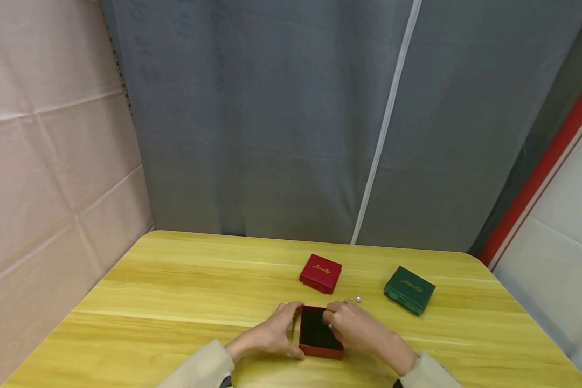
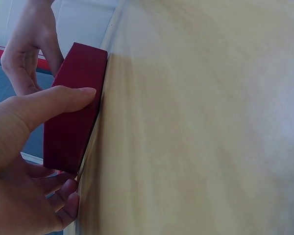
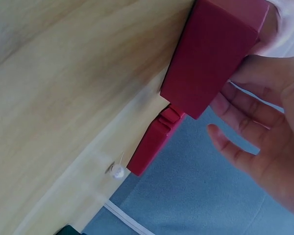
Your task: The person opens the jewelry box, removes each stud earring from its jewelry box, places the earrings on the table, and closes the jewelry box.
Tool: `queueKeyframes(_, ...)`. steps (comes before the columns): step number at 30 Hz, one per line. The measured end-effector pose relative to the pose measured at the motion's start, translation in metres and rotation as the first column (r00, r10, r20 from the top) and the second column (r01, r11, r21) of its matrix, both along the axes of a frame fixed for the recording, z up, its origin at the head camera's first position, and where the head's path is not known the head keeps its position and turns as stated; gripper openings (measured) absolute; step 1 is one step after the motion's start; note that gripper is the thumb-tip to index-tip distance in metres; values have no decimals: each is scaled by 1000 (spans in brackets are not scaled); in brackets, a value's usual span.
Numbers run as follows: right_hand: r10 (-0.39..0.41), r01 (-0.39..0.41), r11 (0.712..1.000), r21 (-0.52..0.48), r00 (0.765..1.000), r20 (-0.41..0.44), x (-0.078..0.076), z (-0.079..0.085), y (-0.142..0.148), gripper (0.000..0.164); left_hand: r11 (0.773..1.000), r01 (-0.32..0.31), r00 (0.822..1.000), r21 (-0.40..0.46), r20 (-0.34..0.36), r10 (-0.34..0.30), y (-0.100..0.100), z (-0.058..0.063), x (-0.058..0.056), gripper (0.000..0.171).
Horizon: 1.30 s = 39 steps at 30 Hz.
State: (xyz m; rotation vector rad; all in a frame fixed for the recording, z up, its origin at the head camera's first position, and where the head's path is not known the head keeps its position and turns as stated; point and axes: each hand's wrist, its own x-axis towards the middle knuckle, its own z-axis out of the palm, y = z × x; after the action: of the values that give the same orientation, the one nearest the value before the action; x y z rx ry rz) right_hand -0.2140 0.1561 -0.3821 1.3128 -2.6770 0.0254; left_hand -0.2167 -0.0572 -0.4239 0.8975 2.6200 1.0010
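Observation:
An open red jewelry box base [image 1: 321, 352] with a black lining sits on the table in front of me. My left hand [image 1: 275, 331] grips it from the left, thumb on its near wall [image 2: 73, 112] and fingers around the far side. Over the lining's right side, my right hand [image 1: 356, 325] pinches a small pearl earring [image 1: 330, 326], mostly hidden by the fingertips. In the right wrist view the box wall [image 3: 210, 58] hides those fingertips, while the other fingers hang outside it. Another pearl earring [image 1: 358, 299] lies on the table beyond the right hand.
Behind the open base lies a red lid [image 1: 321, 273] with gold lettering. A green jewelry box [image 1: 410, 290], also gold-lettered, rests farther right. The yellow wood-grain table [image 1: 184, 291] ends at a grey curtain [image 1: 271, 134] at the back.

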Motion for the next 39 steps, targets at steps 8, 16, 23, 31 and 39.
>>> queueKeyframes(8,28,-28,999,-45,999,-18,-1,3,4,6,1000,-13,1000,2,3,13,0,-1,0,97)
queueKeyframes(16,53,-58,994,-93,997,-53,-1,8,8,9,1000,-10,1000,-2,5,10,0,0,0,97)
queueKeyframes(23,61,-69,992,-106,995,-84,0,12,12,9,1000,-15,1000,-7,10,15,1,1,0,96)
queueKeyframes(31,51,-63,989,-137,995,-86,-2,15,17,10,1000,-15,1000,-11,-3,14,1,2,0,97)
queueKeyframes(39,40,-48,986,-159,998,-52,-5,17,23,11,1000,-12,1000,-12,0,12,1,4,2,98)
